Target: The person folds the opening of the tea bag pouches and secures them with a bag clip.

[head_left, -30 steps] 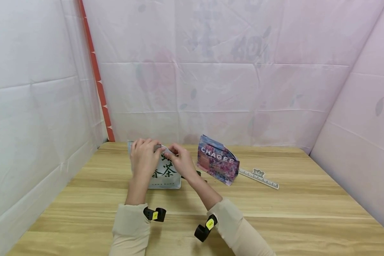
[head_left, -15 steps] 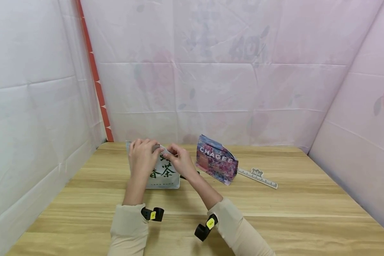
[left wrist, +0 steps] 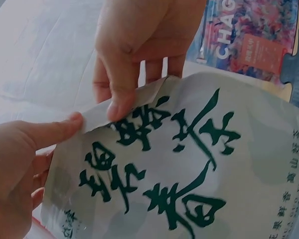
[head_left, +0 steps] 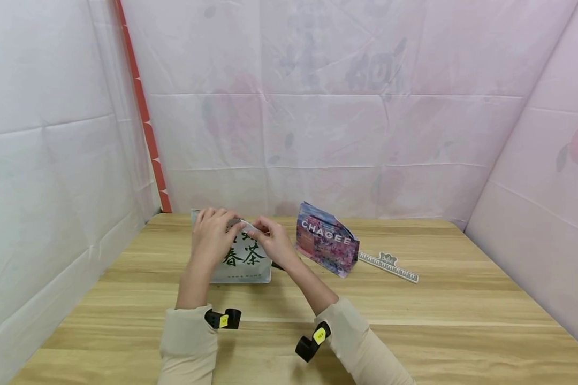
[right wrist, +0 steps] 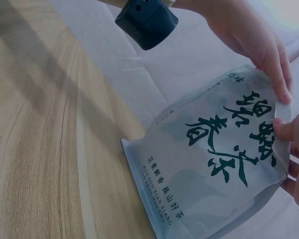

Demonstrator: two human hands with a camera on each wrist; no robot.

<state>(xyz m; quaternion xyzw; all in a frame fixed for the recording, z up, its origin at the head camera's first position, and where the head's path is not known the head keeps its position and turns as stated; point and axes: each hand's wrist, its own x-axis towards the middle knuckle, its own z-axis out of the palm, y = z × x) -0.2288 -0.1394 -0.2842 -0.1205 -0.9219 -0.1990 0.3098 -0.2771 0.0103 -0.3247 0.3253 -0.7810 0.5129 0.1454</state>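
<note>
Both the left hand [head_left: 210, 238] and the right hand [head_left: 276, 245] grasp the top edge of a pale tea bag [head_left: 244, 267] printed with dark green Chinese characters, thumbs in front and fingers behind. It stands on the wooden desk [head_left: 443, 321], left of a blue-and-pink CHAGEE pouch [head_left: 327, 240]. Just right of that pouch lies a long sealing clip [head_left: 389, 267] with a piano-key pattern, pointing away at a slant.

behind: creased pale-pink sheet [head_left: 318, 128] | left: creased white sheet [head_left: 43, 187] | between: red strip [head_left: 141, 99] | below: wood-grained tabletop [head_left: 462, 326]
</note>
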